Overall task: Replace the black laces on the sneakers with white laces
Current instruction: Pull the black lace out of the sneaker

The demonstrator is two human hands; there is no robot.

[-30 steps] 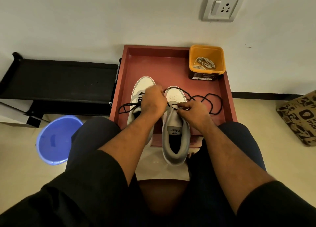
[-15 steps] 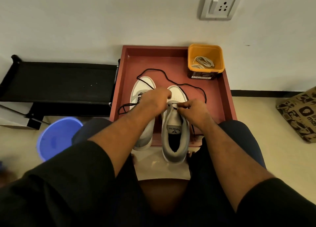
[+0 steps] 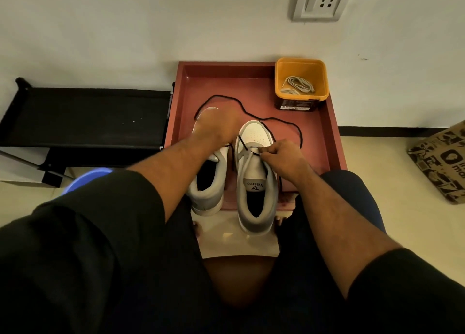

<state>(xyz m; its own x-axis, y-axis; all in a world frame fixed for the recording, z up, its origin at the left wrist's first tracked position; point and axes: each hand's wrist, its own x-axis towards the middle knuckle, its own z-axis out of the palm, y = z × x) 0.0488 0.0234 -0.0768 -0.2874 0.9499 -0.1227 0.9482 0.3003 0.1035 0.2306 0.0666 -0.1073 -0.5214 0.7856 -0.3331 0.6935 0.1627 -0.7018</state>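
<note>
We're unlacing the right sneaker (image 3: 255,172), which sits heel toward us in the red tray (image 3: 332,142) w/ its heel overhanging the near edge, so the eyelets face up for easy pulling. Our right hand (image 3: 281,157) pinches the black lace (image 3: 241,107) at the lowest eyelets. Left hand (image 3: 216,129) is blurred over the left sneaker (image 3: 208,182); can't tell if it's spread or gripping the lace. Freed lace loops across the tray past both toes. White laces (image 3: 298,84) wait in the orange tub (image 3: 302,64) at the tray's far right corner, within reach for later.
</note>
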